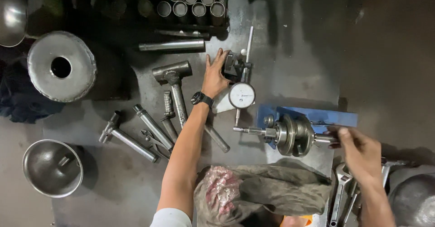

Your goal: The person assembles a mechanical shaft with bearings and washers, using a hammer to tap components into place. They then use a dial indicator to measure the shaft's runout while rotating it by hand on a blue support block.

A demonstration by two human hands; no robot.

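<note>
Left hand (214,75), centre of frame, fingers spread flat against the left side of the dial indicator stand (232,65); palm rests on it, not clenched. Dial indicator (241,95) sits just right of and below that wrist, its stem pointing down at the shaft. Right hand (358,151), lower right, grasps the right end of the crankshaft assembly (290,135), which lies horizontally on a blue stand (326,116). Hammer (172,75) just left of the left hand

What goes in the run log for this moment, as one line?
left hand: resting on dial indicator stand | right hand: holding shaft end of crankshaft | dial indicator: plunger above shaft | hammer: lying left
</note>
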